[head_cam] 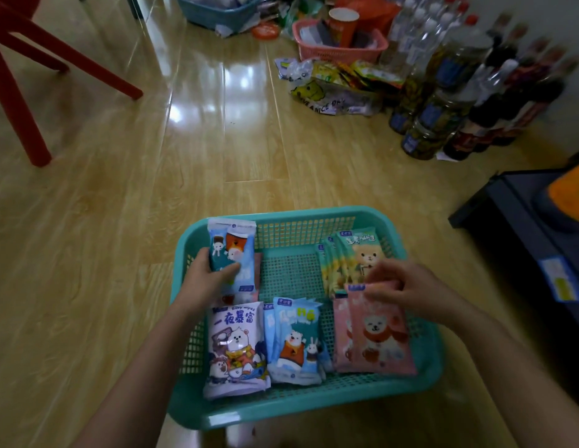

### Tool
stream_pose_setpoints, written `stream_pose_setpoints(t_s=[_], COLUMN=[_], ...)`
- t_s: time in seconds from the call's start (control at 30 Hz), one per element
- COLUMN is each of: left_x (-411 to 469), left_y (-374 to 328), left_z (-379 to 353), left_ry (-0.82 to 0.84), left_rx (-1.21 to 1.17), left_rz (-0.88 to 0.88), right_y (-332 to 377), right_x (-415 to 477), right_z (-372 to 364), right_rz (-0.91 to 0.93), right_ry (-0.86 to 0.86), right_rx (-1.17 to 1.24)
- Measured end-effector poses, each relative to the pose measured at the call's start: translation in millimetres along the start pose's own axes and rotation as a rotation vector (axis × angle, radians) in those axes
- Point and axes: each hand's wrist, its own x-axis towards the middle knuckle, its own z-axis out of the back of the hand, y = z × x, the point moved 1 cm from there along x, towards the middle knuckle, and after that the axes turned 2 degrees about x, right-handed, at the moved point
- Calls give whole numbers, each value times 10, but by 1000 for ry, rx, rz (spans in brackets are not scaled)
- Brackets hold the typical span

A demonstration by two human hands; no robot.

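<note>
A teal plastic basket sits on the wooden floor and holds several wipe packs. My left hand grips a blue-and-teal pack standing upright at the basket's back left. My right hand is blurred and its fingers rest on the top edge of a pink pack at the right. A white pack and a light blue pack lie along the front. Yellow-green packs stand at the back right.
Red chair legs stand at the far left. A pink basket, a blue basket, snack bags and several bottles and jars crowd the far right. A dark box sits close on the right.
</note>
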Motion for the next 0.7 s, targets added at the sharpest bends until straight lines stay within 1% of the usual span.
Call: stream_pose_setpoints(t_s=[0.03,0.1,0.27,0.4,0.43,0.5,0.57,0.7], left_x=[-34,-84,-164,-245,-264,-289,-308,-313], left_y=[-14,-24,-27,-35,-30,-13,-3,6], left_z=[-2,-7,2,7,12,18,23,57], left_ry=[17,36,71,95,100,103,104,95], left_rx=[-46,-83,-93,-115,-114,-113,-117,-164], left_rz=[10,22,30,15,10,3,-4,21], right_y=[-70,-156,-191,-245,-254,-292,-323,-270], right_x=[-9,-4,56,18,-1,-24,-48,-67], right_z=[-71,-168,-265,-343,-351,-366,-402,-442], right_rz=[-20,-31,-16,44,81,213,311,302], right_ry=[22,4,-35,-88,-130,-259,-339,-383], right_rx=[4,13,34,-178,-268,-516,-674,-710])
